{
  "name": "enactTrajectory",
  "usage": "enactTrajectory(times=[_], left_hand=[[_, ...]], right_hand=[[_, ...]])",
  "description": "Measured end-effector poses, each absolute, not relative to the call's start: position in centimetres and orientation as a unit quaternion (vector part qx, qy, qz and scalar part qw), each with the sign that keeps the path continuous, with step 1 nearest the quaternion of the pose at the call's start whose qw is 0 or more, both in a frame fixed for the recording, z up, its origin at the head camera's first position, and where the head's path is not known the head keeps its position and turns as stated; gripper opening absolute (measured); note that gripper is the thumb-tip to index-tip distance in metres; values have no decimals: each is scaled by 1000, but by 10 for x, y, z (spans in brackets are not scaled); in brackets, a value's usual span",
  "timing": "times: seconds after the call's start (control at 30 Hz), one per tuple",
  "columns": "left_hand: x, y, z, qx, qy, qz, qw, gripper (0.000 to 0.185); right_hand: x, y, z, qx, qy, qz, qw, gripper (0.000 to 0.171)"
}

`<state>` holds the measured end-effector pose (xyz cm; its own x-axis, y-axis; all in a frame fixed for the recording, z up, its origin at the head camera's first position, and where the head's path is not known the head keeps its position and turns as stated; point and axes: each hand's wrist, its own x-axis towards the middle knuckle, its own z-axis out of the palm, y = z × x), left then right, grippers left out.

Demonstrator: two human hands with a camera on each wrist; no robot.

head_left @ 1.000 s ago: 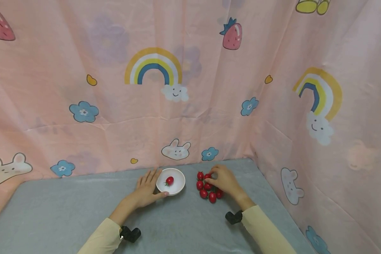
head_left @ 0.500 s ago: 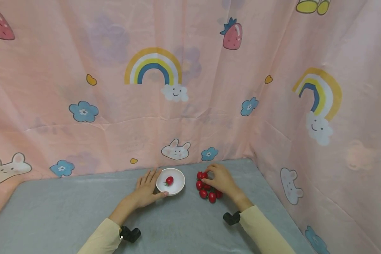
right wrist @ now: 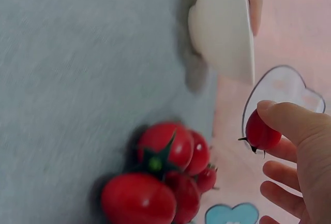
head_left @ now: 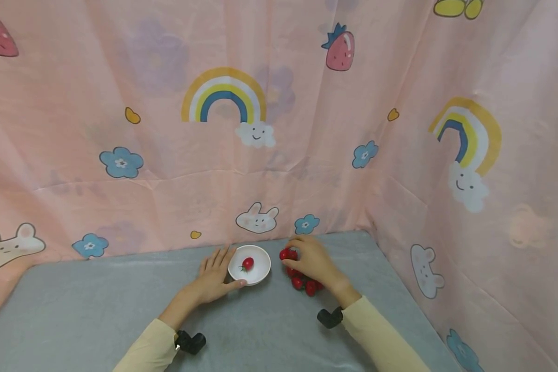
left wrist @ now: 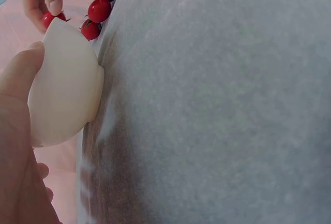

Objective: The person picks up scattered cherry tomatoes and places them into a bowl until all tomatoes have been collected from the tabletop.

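My left hand [head_left: 212, 280] lies spread against the left side of a small white bowl [head_left: 261, 270], its straight fingers at the far side and its thumb at the near rim. A single red cherry tomato [head_left: 247, 264] with a green stem end lies inside the bowl. Between thumb and fingertips, my right hand [head_left: 313, 263] pinches another cherry tomato [right wrist: 262, 131], raised above the table just right of the bowl. Below and behind this hand, a cluster of several cherry tomatoes [head_left: 310, 288] sits on the table, partly covered by the hand in the head view.
Grey cloth covers the table [head_left: 121, 305]. A pink printed curtain [head_left: 167, 129] rises at its back edge and along the right side. Each wrist carries a black camera mount, the left one [head_left: 190, 342] and the right one [head_left: 330, 317].
The right hand has drawn left from the cluster toward the bowl with a cherry tomato lifted in its pinch. The left hand and the bowl stay where they were.
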<state>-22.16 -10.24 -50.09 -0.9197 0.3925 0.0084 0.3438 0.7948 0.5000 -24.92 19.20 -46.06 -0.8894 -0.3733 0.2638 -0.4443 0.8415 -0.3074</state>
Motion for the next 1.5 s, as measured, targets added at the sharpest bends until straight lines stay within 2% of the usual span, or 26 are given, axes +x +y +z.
enactTrajectory(times=[0.4,0.77,1.07,1.5], left_hand=[[-223,-102,-503,195,947,252,44,100],[-227,-105,-515,207,941,267,26,103],[-227,-104,-513,189,944,266,50,102],[-222,-102,-505,186,947,254,54,100]], right_hand=[[-251,163,-456,252,-950,148,111,39],[-247,141,-460,251,-949,168,87,35],[-247,131,-466,253,-952,154,78,36],[-246,126,-471,250,-954,142,81,34]])
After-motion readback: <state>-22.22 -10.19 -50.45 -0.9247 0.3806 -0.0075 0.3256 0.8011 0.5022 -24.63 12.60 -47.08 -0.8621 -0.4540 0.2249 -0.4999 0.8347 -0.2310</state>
